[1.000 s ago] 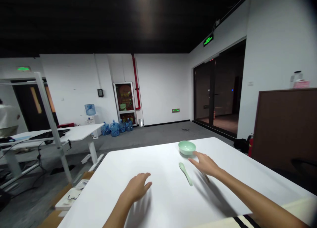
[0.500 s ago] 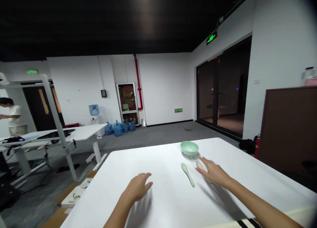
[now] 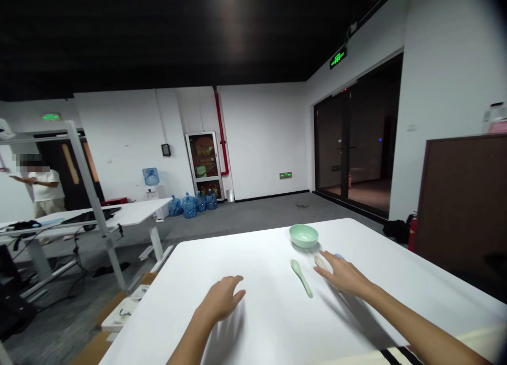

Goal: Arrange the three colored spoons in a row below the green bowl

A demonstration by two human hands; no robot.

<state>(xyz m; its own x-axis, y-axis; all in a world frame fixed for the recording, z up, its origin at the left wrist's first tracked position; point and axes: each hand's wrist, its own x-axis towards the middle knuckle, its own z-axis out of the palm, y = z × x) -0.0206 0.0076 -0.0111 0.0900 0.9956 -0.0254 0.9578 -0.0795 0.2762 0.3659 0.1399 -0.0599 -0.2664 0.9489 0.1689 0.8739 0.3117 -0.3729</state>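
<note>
A pale green bowl (image 3: 303, 235) stands on the far part of the white table (image 3: 261, 259). A matching green spoon (image 3: 301, 277) lies just in front of it. My right hand (image 3: 344, 275) rests palm down to the right of the spoon, fingers stretched over a small whitish object (image 3: 319, 261) with a bit of blue beside it. My left hand (image 3: 222, 300) lies flat on the table at the near left, fingers loosely extended, holding nothing.
A second white desk (image 3: 99, 214) with cables and a metal frame stands to the left, with a person (image 3: 41, 188) behind it. Blue water jugs (image 3: 190, 205) line the far wall. A brown partition (image 3: 463, 196) stands at right.
My right hand pulled back from the bowl's rim and settled on the table over the small whitish object. The left hand stayed put. The view shifted slightly.
</note>
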